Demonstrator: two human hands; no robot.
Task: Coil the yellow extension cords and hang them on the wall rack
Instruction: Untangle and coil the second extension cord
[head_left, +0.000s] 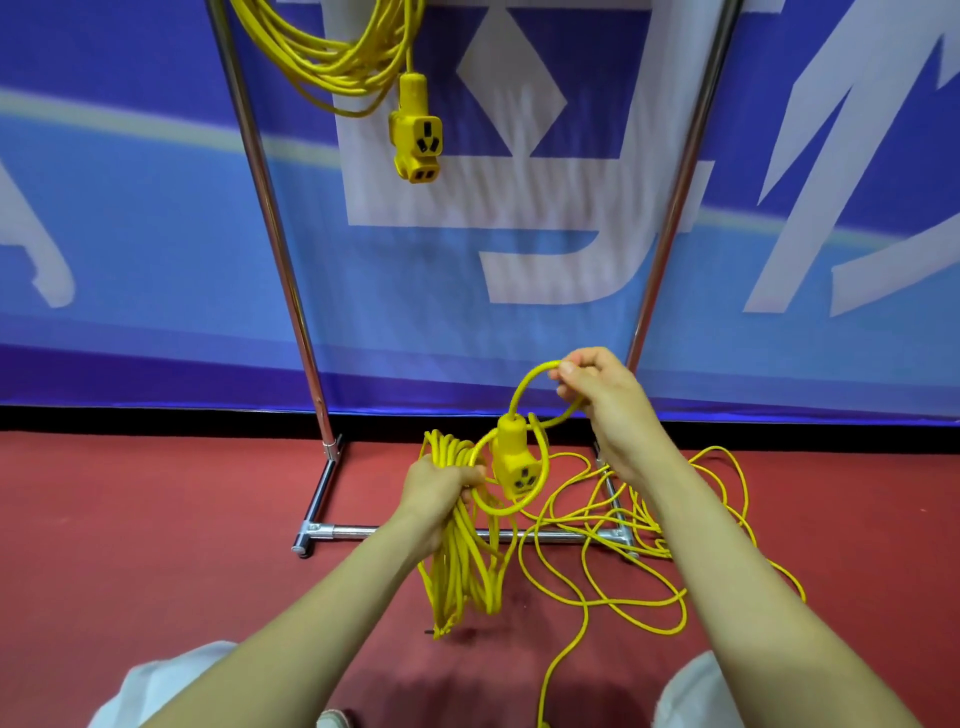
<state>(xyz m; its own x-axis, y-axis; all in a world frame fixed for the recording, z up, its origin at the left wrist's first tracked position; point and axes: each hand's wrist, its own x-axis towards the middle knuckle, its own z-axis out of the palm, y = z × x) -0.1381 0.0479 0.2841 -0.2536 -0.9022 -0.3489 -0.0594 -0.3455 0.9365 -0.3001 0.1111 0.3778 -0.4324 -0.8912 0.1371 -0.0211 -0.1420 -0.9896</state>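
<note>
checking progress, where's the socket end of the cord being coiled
Head view, lower centre: socket end hangs beside the coiled bundle in the left hand, below the right hand.

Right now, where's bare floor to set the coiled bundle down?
Widest bare patch: red floor left of the rack foot, up to the banner. A narrower strip lies at far right, beyond the loose cord. Crowded: that cord sprawls over the base bar and the floor right of the coil.

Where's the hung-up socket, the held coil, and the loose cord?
Hung socket (416, 139): head view, front face.
Held coil (461, 558): head view, hanging strands.
Loose cord (631, 604): head view, floor loop.
</note>
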